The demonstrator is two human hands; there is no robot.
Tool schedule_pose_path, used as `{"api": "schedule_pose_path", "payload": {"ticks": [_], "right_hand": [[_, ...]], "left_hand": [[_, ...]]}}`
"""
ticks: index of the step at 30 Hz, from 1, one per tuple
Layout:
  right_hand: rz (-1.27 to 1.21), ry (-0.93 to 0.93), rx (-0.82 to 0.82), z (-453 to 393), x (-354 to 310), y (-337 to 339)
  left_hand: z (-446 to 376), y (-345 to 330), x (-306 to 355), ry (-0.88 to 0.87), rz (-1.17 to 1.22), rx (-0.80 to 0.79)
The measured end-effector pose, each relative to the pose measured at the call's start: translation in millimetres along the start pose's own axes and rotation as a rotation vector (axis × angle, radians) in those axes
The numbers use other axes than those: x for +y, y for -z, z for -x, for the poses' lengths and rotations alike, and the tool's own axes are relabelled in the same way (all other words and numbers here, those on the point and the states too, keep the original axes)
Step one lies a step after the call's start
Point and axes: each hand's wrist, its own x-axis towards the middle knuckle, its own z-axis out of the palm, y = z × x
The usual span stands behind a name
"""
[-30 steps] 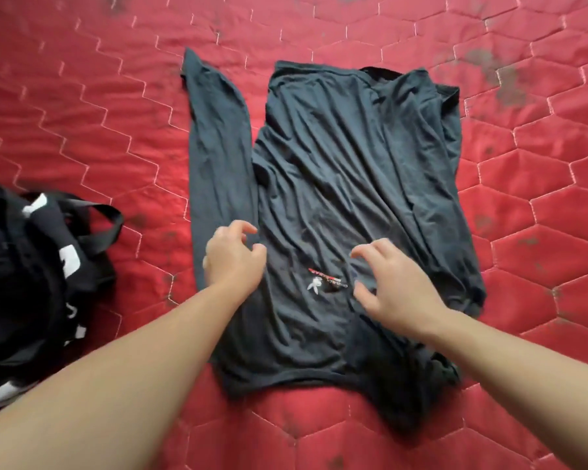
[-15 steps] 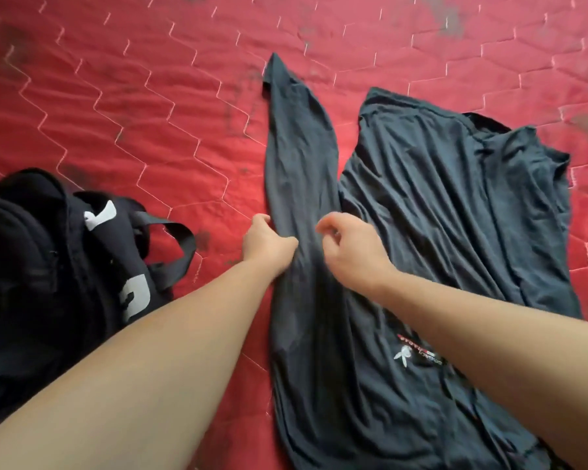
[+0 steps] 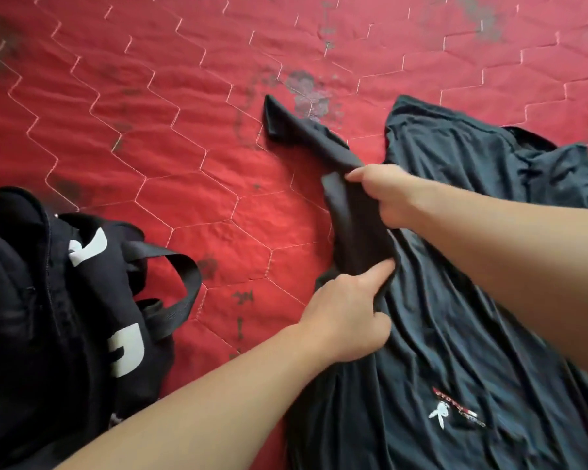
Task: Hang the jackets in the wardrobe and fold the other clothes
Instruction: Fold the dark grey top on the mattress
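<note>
Soft, even daylight with faint shadows, no glare; slight motion blur throughout and wide-angle bending at the edges.

Head view, looking down from above

We look forward and down from close over our arms; our left hand (image 3: 345, 317) and right hand (image 3: 386, 195) sit mid-frame, the red quilt (image 3: 184, 137) stretching beyond the fingers.

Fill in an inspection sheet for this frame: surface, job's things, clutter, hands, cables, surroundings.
Surface: red quilted bedspread with hexagon stitching and dark worn patches.
Job's things: dark long-sleeved shirt spread out and wrinkled, small logo near the lower part; its sleeve partly lifted off the bedspread.
Clutter: black bag with white markings and a strap loop, apart from the shirt.
Hands: left hand and right hand both grip the sleeve.
Cables: nothing seen.
Surroundings: nothing seen beyond the bedspread.
</note>
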Motion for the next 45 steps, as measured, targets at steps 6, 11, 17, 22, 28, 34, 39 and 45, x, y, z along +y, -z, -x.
{"api": "schedule_pose_path", "payload": {"ticks": [6, 11, 17, 22, 28, 34, 39, 45], "right_hand": [[-0.097, 0.066, -0.217, 5.6, -28.4, 42.9], [-0.292, 0.245, -0.044, -1.0, -65.8, 64.7], [-0.443, 0.28, -0.088, -2.3, -100.3, 114.6], [-0.391, 0.117, -0.018, -19.5, -89.4, 135.9], [0.119, -0.088, 0.105, -26.5, -40.0, 155.9], [0.903, 0.555, 0.381, 24.2, 70.7, 145.8], [1.255, 0.778, 0.143, 141.9, 215.2, 134.4], [1.455, 0.713, 0.124, 233.5, 315.8, 150.0]], "left_hand": [[-25.1, -3.5, 2.5, 0.012, -0.058, -0.311], [-33.2, -4.4, -14.9, 0.177, 0.15, -0.373], [-42.5, -6.9, -22.5, 0.253, 0.3, -0.403], [-43.5, -8.5, -21.0, 0.27, 0.304, -0.392], [-45.5, -9.6, -24.2, 0.279, 0.266, -0.341], [-35.2, -16.6, -22.7, 0.211, 0.201, -0.218], [0.1, -29.3, -10.3, 0.087, -0.115, -0.224], [86.8, -64.2, -8.6, -0.187, -0.695, -0.266]]}}
